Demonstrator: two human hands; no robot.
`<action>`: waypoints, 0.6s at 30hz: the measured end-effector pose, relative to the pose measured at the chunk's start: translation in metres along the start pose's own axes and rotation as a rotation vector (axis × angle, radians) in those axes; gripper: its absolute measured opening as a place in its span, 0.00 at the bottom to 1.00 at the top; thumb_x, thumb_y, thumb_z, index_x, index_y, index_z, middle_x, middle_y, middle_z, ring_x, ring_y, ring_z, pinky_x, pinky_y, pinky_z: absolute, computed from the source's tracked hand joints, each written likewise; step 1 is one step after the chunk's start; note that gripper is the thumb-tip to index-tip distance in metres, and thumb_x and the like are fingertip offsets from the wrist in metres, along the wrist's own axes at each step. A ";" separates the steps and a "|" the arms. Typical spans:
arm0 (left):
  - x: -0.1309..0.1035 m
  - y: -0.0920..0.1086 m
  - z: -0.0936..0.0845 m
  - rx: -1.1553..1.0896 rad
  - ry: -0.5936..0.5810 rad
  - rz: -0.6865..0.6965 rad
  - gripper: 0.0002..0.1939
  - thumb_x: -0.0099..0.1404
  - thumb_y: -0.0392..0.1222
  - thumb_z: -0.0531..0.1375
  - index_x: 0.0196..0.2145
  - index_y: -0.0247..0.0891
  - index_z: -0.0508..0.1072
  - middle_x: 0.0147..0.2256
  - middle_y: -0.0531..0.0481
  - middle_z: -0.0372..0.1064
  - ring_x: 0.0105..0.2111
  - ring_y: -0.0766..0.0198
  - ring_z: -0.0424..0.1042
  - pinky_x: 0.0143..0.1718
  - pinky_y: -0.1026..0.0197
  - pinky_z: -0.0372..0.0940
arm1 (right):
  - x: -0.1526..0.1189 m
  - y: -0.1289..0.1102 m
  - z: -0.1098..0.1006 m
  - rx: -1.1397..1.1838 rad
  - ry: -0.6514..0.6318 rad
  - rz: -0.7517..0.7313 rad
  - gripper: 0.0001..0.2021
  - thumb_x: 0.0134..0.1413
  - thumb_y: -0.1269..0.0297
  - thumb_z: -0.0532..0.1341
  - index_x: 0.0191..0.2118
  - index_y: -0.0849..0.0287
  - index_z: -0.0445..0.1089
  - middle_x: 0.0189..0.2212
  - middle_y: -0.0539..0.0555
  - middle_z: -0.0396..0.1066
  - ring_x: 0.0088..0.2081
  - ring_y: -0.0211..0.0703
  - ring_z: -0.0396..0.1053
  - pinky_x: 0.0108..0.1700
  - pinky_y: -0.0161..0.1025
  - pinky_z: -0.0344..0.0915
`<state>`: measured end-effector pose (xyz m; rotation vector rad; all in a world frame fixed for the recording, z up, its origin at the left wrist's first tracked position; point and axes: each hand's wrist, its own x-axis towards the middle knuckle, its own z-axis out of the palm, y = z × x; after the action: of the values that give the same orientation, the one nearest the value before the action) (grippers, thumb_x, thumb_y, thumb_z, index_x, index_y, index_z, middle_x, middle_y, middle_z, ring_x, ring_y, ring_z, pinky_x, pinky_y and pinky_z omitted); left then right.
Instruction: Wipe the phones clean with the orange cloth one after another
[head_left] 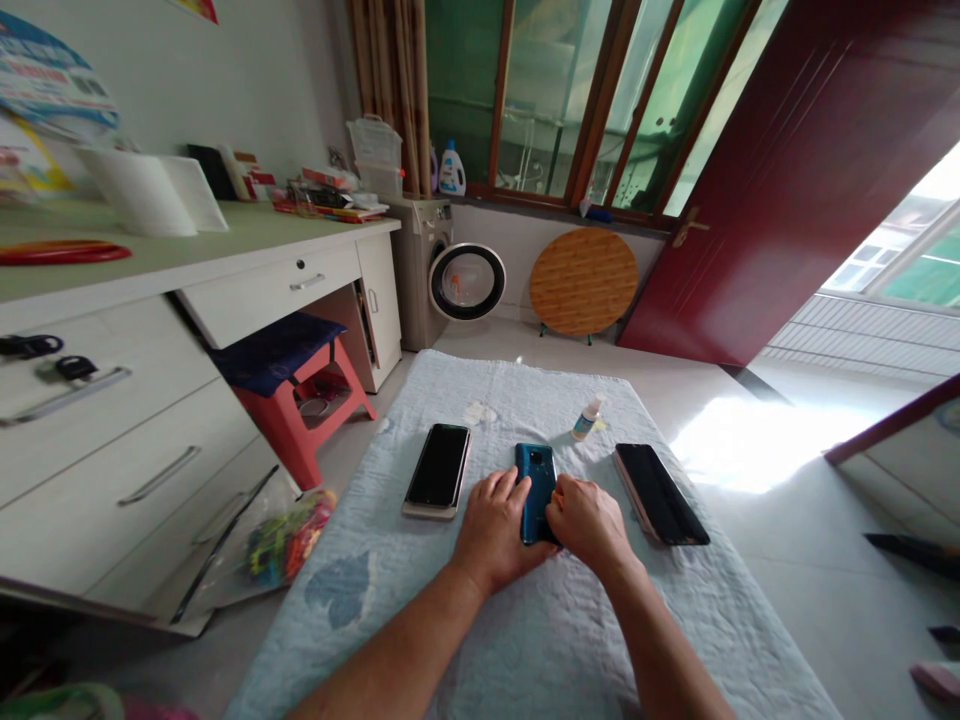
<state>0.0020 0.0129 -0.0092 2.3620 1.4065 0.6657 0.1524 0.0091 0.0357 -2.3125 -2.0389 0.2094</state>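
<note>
One blue phone (537, 505) sits just below the frame's middle in the head view. It should be light, stiff, slippery and easy to crack, so hold its long sides. The left hand (491, 525) has fingers clamped on it; the right hand (590, 517) curls its fingers at the right edge, but I cannot tell if they grip. Its back is shiny, with a camera patch (538, 460) near the top.

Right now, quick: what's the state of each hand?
Left hand: holding the glossy blue rectangular phone at its left edge.
Right hand: curled closed at the phone's right edge; whether it holds anything cannot be told.
</note>
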 end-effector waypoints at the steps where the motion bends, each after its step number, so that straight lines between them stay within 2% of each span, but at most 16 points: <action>1: 0.000 0.000 0.000 0.002 -0.001 0.004 0.45 0.46 0.64 0.67 0.57 0.37 0.66 0.60 0.38 0.61 0.59 0.44 0.58 0.59 0.44 0.54 | -0.001 -0.001 -0.001 0.000 -0.010 -0.001 0.09 0.51 0.65 0.54 0.32 0.57 0.71 0.29 0.56 0.75 0.29 0.43 0.71 0.27 0.37 0.49; 6: 0.000 0.001 -0.003 0.013 -0.001 0.023 0.40 0.51 0.61 0.65 0.57 0.36 0.66 0.59 0.37 0.61 0.58 0.44 0.59 0.59 0.45 0.55 | -0.005 0.000 -0.002 0.015 -0.072 -0.035 0.06 0.46 0.67 0.56 0.29 0.57 0.70 0.28 0.55 0.75 0.28 0.41 0.69 0.27 0.36 0.47; 9: 0.000 0.000 -0.001 0.014 -0.002 0.025 0.41 0.51 0.63 0.65 0.57 0.37 0.66 0.59 0.38 0.61 0.58 0.44 0.59 0.59 0.45 0.55 | -0.004 0.005 -0.002 0.103 -0.075 -0.084 0.04 0.46 0.68 0.56 0.26 0.57 0.69 0.24 0.52 0.72 0.26 0.39 0.66 0.26 0.36 0.47; 11: -0.001 -0.001 0.001 0.022 0.006 0.016 0.43 0.49 0.63 0.66 0.57 0.37 0.65 0.60 0.38 0.60 0.59 0.44 0.58 0.59 0.44 0.54 | -0.001 0.009 0.000 0.237 0.005 -0.128 0.04 0.48 0.67 0.56 0.27 0.57 0.68 0.23 0.50 0.70 0.26 0.38 0.65 0.28 0.35 0.51; 15: -0.001 -0.001 0.003 0.036 0.031 0.006 0.42 0.48 0.60 0.67 0.57 0.38 0.65 0.60 0.39 0.60 0.60 0.45 0.57 0.60 0.44 0.53 | 0.007 0.014 0.009 0.406 0.335 -0.168 0.04 0.52 0.66 0.55 0.33 0.57 0.66 0.31 0.51 0.68 0.33 0.40 0.65 0.36 0.35 0.57; 16: -0.001 -0.001 0.002 0.032 0.030 0.008 0.42 0.48 0.60 0.67 0.57 0.39 0.65 0.59 0.39 0.61 0.59 0.45 0.57 0.60 0.45 0.53 | 0.008 0.015 0.012 0.412 0.368 -0.186 0.04 0.53 0.66 0.55 0.33 0.57 0.66 0.33 0.51 0.67 0.35 0.41 0.65 0.37 0.35 0.58; 18: -0.001 -0.001 0.001 0.017 0.027 0.010 0.42 0.48 0.60 0.68 0.57 0.39 0.65 0.59 0.39 0.61 0.59 0.44 0.58 0.60 0.45 0.54 | 0.010 0.015 0.020 0.407 0.342 -0.250 0.05 0.55 0.68 0.54 0.33 0.57 0.67 0.34 0.52 0.66 0.36 0.41 0.64 0.39 0.36 0.59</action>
<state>0.0018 0.0124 -0.0105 2.3830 1.4179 0.6933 0.1657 0.0163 0.0131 -1.7072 -1.8782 0.1809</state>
